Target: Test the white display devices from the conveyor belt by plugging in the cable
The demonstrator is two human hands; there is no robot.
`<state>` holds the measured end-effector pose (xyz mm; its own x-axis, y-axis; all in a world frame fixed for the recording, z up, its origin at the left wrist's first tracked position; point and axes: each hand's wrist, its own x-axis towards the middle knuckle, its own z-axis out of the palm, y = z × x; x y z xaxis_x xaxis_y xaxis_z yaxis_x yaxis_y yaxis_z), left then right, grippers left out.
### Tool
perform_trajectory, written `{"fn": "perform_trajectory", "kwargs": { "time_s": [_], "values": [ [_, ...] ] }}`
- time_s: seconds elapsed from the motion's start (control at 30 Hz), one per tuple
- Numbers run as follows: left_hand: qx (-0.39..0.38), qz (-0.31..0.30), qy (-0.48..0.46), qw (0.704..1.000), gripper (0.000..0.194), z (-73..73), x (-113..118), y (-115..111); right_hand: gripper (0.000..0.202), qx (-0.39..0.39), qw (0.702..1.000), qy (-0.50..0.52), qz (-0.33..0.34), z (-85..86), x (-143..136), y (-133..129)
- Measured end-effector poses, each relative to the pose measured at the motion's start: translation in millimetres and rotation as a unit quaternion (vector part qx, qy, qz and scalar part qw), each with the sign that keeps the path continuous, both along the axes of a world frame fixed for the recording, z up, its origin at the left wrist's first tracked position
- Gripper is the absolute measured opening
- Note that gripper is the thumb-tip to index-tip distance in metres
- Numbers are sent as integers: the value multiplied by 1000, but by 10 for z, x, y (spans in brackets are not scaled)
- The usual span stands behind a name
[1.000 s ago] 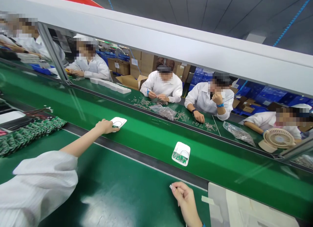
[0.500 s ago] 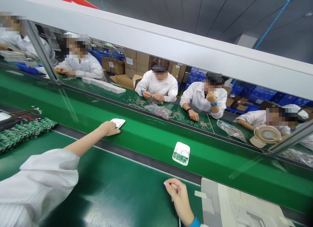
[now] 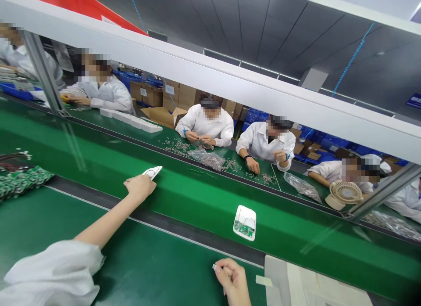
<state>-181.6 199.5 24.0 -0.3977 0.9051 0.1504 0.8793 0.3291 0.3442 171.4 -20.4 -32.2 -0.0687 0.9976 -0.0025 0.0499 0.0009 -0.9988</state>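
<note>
My left hand [image 3: 140, 186] reaches out over the green conveyor belt [image 3: 204, 196] and grips a white plastic shell [image 3: 152, 172], tilting its far edge up off the belt. My right hand [image 3: 232, 277] rests near the bench's front edge and pinches a small white part [image 3: 215, 267] between its fingertips. A second white shell with a green circuit board [image 3: 245, 222] lies flat on the belt between my hands.
Green circuit boards [image 3: 19, 179] and wires lie at the left. A pale paper sheet [image 3: 305, 284] is taped at the lower right. Across the belt, several people in white coats work at small parts; a beige fan [image 3: 344, 193] stands there. A white overhead beam [image 3: 210, 84] crosses the view.
My left hand has tipped the white shell up from lying flat on the belt. My right hand still pinches the small part. The camera has tilted upward.
</note>
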Motion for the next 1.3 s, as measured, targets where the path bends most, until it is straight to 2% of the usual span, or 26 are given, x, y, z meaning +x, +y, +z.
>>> {"fn": "perform_trajectory", "kwargs": {
  "time_s": [0.07, 0.2, 0.37, 0.57, 0.7, 0.77, 0.83, 1.0, 1.13, 1.3],
  "values": [
    [33, 27, 34, 998, 42, -103, 79, -102, 35, 4, 1000, -3, -21, -55, -10, 6],
    [90, 26, 70, 993, 45, -264, 181, -219, 39, 4, 999, -8, -54, -133, -29, 10],
    [130, 4, 54, 990, 43, -279, 151, -221, 40, -1, 998, -4, -62, -139, -27, 3],
    [183, -34, -81, 979, 46, -182, 219, -369, 36, -15, 998, 38, -57, 26, -9, -28],
    [211, -90, -236, 944, 39, -165, 420, -573, 30, 4, 996, 80, -48, 109, 42, -35],
    [214, -112, -332, 912, 38, -195, 597, -679, 27, 12, 993, 104, -54, 109, 77, -26],
    [202, -133, -441, 864, 39, -240, 825, -783, 24, 12, 991, 120, -60, 97, 108, -13],
    [108, -209, -678, 696, 41, -318, 1466, -1110, 19, -1, 973, 218, -70, 129, 158, 12],
    [3, -260, -769, 583, 45, -324, 1902, -1474, 17, -31, 950, 301, -83, 210, 174, 27],
    [-80, -280, -815, 501, 43, -324, 2253, -1785, 16, -42, 940, 319, -115, 228, 157, 101]
  ]
}}
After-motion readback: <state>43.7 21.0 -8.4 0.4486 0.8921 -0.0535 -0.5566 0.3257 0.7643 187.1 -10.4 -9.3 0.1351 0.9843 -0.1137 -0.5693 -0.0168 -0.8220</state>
